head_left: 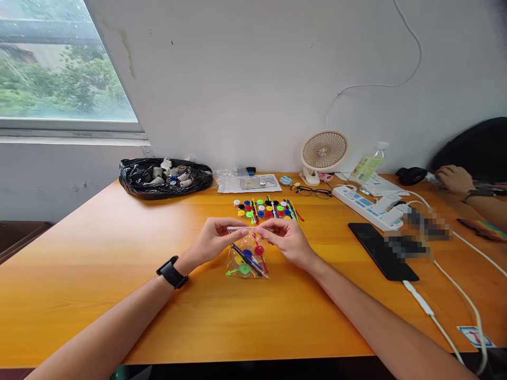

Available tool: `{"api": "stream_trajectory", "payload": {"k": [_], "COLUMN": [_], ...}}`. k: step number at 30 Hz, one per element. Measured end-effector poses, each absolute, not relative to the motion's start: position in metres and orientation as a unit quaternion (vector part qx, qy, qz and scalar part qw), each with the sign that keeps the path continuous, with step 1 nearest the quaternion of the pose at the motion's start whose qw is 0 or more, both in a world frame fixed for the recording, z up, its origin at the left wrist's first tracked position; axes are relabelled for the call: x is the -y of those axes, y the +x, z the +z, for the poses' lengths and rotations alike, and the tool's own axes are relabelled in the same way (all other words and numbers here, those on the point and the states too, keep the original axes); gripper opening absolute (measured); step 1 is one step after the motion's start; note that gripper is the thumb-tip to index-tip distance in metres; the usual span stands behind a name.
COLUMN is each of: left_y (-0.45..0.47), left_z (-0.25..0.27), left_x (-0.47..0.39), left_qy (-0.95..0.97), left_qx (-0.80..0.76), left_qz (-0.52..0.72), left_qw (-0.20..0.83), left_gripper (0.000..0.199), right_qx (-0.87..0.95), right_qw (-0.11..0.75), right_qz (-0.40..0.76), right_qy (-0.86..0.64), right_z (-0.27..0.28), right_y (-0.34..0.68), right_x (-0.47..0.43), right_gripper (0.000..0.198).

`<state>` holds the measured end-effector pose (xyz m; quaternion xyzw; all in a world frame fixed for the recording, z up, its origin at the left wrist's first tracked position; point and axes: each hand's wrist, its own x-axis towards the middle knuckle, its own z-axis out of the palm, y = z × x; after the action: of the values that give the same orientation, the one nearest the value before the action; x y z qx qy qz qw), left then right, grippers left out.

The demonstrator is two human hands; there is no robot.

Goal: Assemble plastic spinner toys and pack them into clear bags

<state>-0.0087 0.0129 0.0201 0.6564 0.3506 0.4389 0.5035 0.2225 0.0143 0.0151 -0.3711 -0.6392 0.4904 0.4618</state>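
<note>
A clear plastic bag (233,266) hangs between my two hands over the middle of the wooden table. Inside it lie colourful plastic arrows and round discs, among them a red arrow (259,250), a green disc (244,269) and a dark arrow. My left hand (219,240) pinches the bag's top edge on the left, thumb and fingers pressed together. On the right, my right hand (287,240) pinches the same edge close beside it. Just beyond my hands, more small discs and arrows (267,209) lie in rows on the table.
A black plastic bag (166,182) of cardboard rolls stands at the back left. Toward the right are a clip fan (324,153), glasses (315,192), a tilted bottle (368,166), a power strip (364,206) and a phone (382,250) on a cable. Another person's hand (455,178) rests far right.
</note>
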Motion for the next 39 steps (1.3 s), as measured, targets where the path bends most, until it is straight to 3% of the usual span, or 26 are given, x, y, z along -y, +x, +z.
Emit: {"api": "stream_trajectory", "payload": {"k": [6, 11, 21, 29, 32, 35, 39], "left_y": [-0.010, -0.012, -0.012, -0.012, -0.012, -0.011, -0.012], "left_z": [0.022, 0.025, 0.026, 0.028, 0.028, 0.027, 0.024], "left_x": [-0.013, -0.014, -0.013, -0.013, -0.012, -0.010, -0.013], "left_qy": [0.656, 0.615, 0.601, 0.597, 0.608, 0.628, 0.638], "left_qx": [-0.371, -0.406, -0.413, -0.411, -0.397, -0.381, -0.386], "left_qz": [0.419, 0.451, 0.463, 0.455, 0.439, 0.417, 0.407], "left_qw": [0.507, 0.503, 0.504, 0.517, 0.529, 0.535, 0.527], "left_gripper": [0.032, 0.036, 0.041, 0.033, 0.031, 0.028, 0.029], "right_qx": [0.646, 0.559, 0.538, 0.564, 0.599, 0.646, 0.673], "right_qw": [0.464, 0.533, 0.563, 0.549, 0.493, 0.436, 0.427], "right_qz": [0.474, 0.486, 0.444, 0.449, 0.468, 0.482, 0.474], "right_qy": [-0.379, -0.410, -0.442, -0.423, -0.424, -0.401, -0.375], "right_z": [0.013, 0.012, 0.007, 0.008, 0.011, 0.014, 0.017], "right_y": [0.224, 0.226, 0.220, 0.218, 0.219, 0.219, 0.222], "right_x": [-0.016, -0.022, -0.015, -0.014, -0.014, -0.012, -0.012], "right_gripper": [0.032, 0.040, 0.034, 0.036, 0.042, 0.035, 0.034]}}
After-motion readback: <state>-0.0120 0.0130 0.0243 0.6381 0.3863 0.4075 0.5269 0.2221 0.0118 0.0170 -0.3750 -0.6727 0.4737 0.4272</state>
